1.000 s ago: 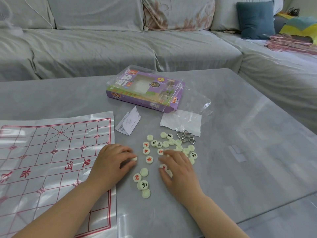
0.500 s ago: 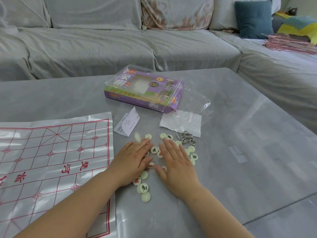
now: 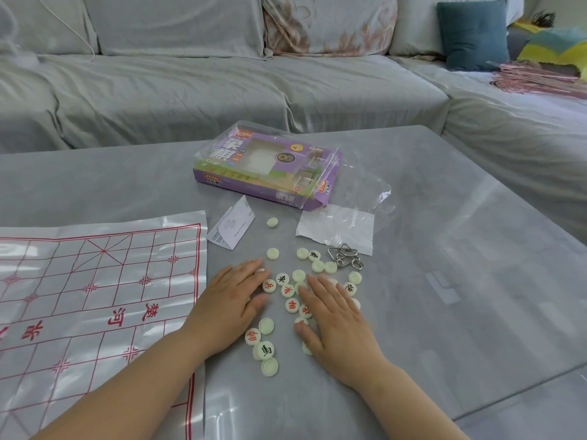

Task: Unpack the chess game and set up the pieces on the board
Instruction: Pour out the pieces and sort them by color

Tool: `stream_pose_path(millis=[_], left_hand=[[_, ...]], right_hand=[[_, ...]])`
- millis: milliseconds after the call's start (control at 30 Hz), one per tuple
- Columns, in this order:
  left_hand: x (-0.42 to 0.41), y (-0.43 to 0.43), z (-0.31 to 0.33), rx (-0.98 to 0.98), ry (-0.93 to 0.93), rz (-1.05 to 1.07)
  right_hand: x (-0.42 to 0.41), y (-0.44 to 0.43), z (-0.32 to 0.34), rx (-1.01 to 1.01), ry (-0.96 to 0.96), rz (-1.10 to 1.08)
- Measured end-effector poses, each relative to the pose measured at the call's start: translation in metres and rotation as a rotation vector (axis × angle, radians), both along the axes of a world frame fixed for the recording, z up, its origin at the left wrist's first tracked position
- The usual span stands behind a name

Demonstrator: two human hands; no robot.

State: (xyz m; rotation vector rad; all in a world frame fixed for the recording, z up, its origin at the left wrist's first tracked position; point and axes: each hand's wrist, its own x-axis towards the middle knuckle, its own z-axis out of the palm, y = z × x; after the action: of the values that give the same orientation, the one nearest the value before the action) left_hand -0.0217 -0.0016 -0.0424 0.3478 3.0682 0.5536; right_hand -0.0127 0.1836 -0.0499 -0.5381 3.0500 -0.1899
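Since the round pieces (image 3: 292,305) lie in a loose heap just right of the board (image 3: 95,296), many blank side up, the step would go best by spreading them thin and flipping each to show its character, sorting red from black. Both hands lie flat, fingers straight, gripping nothing: the left hand (image 3: 233,304) at the heap's edge nearest the board, the right hand (image 3: 340,322) farther from it, covering several pieces.

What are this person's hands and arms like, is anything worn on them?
Both are bare. The left hand and right hand carry no gloves, and no rings show on the fingers in view. The forearms are uncovered to the frame's edge: no sleeves, watch or bracelet in sight.
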Motion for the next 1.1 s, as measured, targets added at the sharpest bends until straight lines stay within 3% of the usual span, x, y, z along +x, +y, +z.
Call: stream_pose_path(millis=[100,167,333,400,467,700,1000,1100], left_hand=[[0.002,0.0,0.002,0.027,0.006,0.013],[0.005,0.001,0.008,0.062,-0.013,-0.001],[0.019,0.01,0.008,0.03,-0.072,-0.051],[0.026,0.01,0.005,-0.06,-0.023,-0.109],[0.032,0.007,0.002,-0.137,-0.092,-0.101],[0.035,0.002,-0.008,-0.213,-0.072,-0.055],[0.045,-0.01,-0.008,-0.036,0.061,0.023],[0.055,-0.016,-0.004,-0.06,-0.021,0.007]], right_hand=[[-0.004,0.004,0.002,-0.084,-0.011,-0.071],[-0.008,0.009,-0.009,-0.131,0.082,-0.154],[0.001,-0.008,-0.001,-0.046,0.011,-0.127],[0.002,-0.02,-0.003,-0.029,-0.031,-0.132],[0.002,-0.025,-0.009,-0.044,-0.032,-0.073],[0.019,0.006,-0.005,-0.01,0.071,-0.08],[0.04,-0.008,-0.011,0.001,0.119,0.041],[0.046,-0.007,-0.007,-0.044,0.168,0.069]])
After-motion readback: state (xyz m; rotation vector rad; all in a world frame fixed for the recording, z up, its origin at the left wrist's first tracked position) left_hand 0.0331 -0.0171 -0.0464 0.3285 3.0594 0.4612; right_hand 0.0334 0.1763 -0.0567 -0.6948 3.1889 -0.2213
